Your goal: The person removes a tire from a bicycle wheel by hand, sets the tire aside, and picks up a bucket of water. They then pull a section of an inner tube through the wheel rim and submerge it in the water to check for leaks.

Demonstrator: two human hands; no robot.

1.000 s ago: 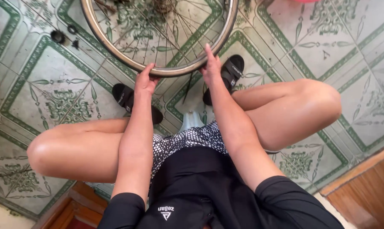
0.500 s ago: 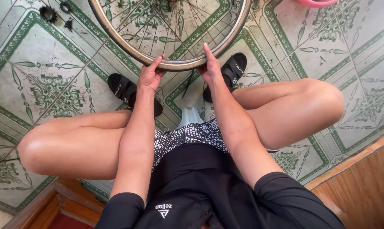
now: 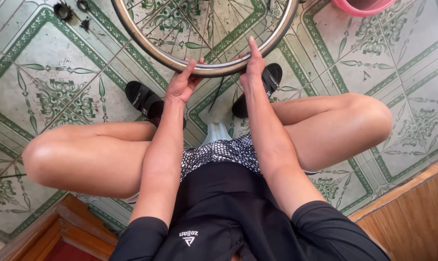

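Gripping the bicycle wheel rim (image 3: 207,69) at its near edge, left hand (image 3: 181,83) and right hand (image 3: 251,65) pinch it (stiff, light, thin spokes likely bendable).

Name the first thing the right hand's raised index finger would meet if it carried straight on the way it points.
Probably the spokes inside the wheel rim: the right hand points up across the rim toward the wheel's middle, though depth is unclear.

Green-patterned floor tiles (image 3: 50,72), wooden furniture (image 3: 412,212)
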